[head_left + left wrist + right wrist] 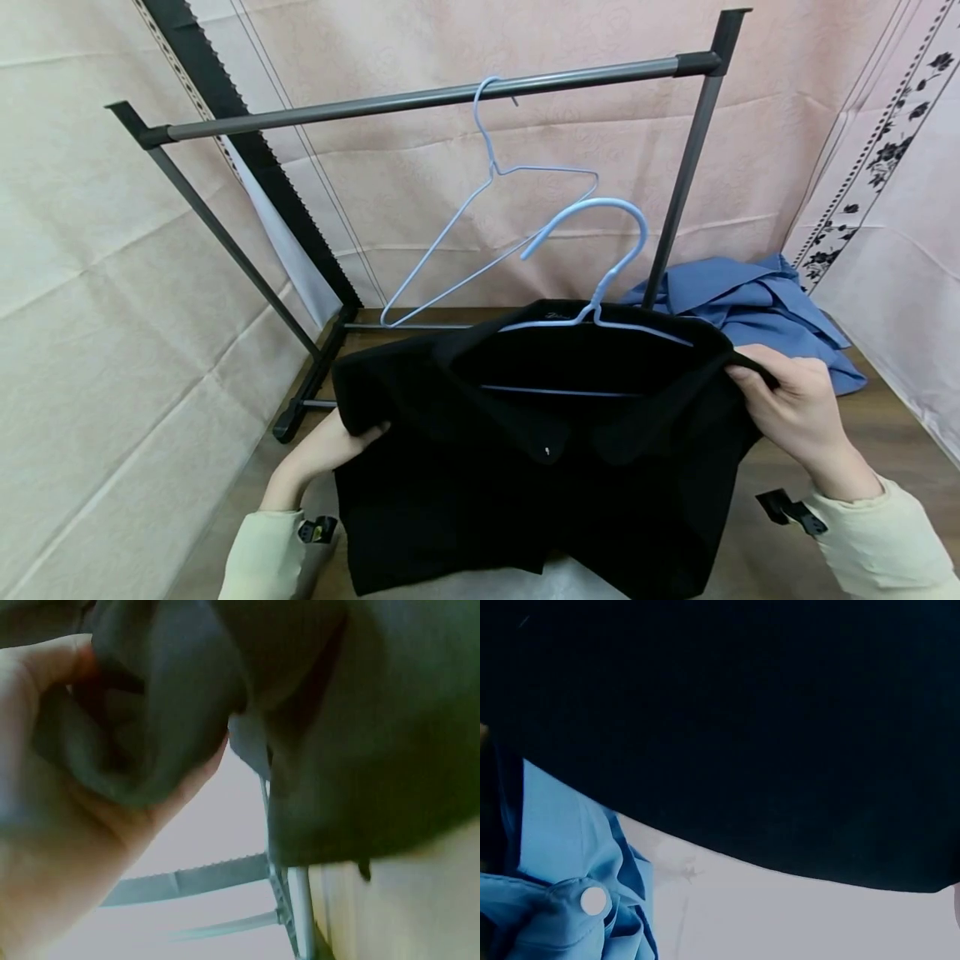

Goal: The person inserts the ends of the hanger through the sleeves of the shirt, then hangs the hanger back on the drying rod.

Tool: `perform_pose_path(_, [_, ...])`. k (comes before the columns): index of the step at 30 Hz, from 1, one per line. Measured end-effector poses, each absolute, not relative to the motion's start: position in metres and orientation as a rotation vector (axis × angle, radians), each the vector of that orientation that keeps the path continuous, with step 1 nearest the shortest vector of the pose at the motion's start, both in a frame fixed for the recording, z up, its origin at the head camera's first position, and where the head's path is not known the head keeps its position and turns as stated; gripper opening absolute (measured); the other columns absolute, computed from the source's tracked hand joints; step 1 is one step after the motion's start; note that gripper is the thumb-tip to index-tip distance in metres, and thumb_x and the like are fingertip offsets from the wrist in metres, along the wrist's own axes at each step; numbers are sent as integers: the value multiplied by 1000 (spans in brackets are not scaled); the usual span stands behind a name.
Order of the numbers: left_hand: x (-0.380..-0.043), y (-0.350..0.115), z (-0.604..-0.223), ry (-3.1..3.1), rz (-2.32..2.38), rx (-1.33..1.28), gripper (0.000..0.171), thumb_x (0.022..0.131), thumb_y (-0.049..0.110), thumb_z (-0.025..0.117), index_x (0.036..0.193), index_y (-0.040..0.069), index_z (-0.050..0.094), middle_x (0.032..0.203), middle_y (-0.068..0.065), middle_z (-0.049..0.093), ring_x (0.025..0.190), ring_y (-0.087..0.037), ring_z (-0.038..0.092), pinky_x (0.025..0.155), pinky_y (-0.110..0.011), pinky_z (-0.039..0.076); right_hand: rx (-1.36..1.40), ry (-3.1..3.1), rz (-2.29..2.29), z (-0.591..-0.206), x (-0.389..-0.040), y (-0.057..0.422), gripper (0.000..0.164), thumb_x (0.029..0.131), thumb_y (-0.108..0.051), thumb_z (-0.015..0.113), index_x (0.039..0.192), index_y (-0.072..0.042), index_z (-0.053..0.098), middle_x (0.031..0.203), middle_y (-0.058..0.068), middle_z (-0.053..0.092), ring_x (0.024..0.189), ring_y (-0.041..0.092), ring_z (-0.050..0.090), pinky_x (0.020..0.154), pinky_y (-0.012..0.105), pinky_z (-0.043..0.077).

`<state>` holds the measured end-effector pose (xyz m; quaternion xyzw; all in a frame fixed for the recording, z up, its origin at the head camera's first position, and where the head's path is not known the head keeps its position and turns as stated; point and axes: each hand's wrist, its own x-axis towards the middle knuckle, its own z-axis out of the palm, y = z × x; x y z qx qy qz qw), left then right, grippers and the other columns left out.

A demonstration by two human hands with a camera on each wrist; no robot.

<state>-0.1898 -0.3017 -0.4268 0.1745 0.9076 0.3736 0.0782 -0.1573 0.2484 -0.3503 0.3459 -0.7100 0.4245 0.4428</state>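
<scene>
A black garment (465, 467) with a wide neck opening hangs between my two hands. Inside its opening sits a light blue hanger (637, 237), its hook rising above the neckline and its lower bar showing across the gap. My left hand (330, 450) grips the garment's left side; in the left wrist view, thumb and fingers close round a fold of dark cloth (187, 697). Between thumb and fingers, my right hand (798, 400) pinches the right shoulder edge. Black cloth (727, 735) fills most of the right wrist view, and the right hand is almost wholly hidden there.
Behind the garment stands a dark metal rack (405, 102). A second, bare blue hanger (450, 221) hangs from its bar. Crumpled blue cloth (750, 300) with a white button (593, 901) lies at the right. Pale patterned cloth (150, 292) encloses the space.
</scene>
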Motion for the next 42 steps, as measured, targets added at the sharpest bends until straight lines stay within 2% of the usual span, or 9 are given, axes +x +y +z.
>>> perform_pose_path(3, [-187,-307,-422,2730,1157,452,40,98,40,66,125,12,54,131,-9,55,111,-24,55,95,-49,44,860,-1761,1055,-351,-158,248,52,98,-42,62,82,7,68,77,-16,65,57,-4,46,67,7,39])
perform_pose_path(10, [-183,-318,-414,2848,1105,323,40,97,52,63,110,15,62,113,-4,64,96,-21,61,85,-43,49,850,-1769,1048,-352,-159,249,53,98,-43,62,81,7,68,76,-15,64,56,-5,46,67,7,38])
perform_pose_path(18, [-183,-333,-408,2990,1127,357,28,102,40,60,97,14,70,93,1,70,79,-15,63,71,-32,50,852,-1779,1061,-351,-158,248,52,98,-43,62,80,5,67,71,-12,61,54,-3,43,63,7,36])
perform_pose_path(21, [-181,-340,-402,3033,1138,361,28,104,37,58,97,12,69,92,-1,69,76,-17,63,70,-30,48,865,-1770,1077,-349,-158,245,51,98,-42,62,80,5,66,69,-10,59,54,-2,42,63,7,35])
perform_pose_path(29, [-168,-362,-376,3187,1217,309,23,104,24,58,97,6,71,88,-3,70,72,-11,61,67,-22,46,922,-1768,1113,-336,-158,232,49,100,-40,60,80,5,65,66,-6,54,57,-1,41,62,10,34])
perform_pose_path(32, [-166,-373,-367,3237,1285,242,23,104,22,57,104,3,70,93,2,70,75,-7,59,69,-19,44,954,-1784,1121,-333,-159,228,47,101,-38,59,82,5,65,65,-4,53,58,0,41,60,12,33])
perform_pose_path(36, [-167,-387,-358,3331,1349,149,18,101,17,57,107,4,67,98,16,63,84,2,53,74,-14,39,980,-1818,1100,-328,-162,221,46,102,-37,56,87,5,66,70,-4,56,61,0,43,62,13,35])
perform_pose_path(39, [-169,-396,-350,3319,1482,55,13,100,12,55,98,11,68,87,22,64,78,4,57,73,-12,40,1012,-1847,1090,-322,-164,212,44,104,-35,54,90,5,66,69,-4,54,60,-1,43,61,14,36])
perform_pose_path(42, [-174,-402,-340,3205,1761,-46,26,97,2,51,85,16,69,69,15,67,65,-1,62,66,-13,45,1043,-1886,1101,-313,-163,200,39,106,-32,51,94,2,64,63,-6,45,54,-1,39,56,16,34])
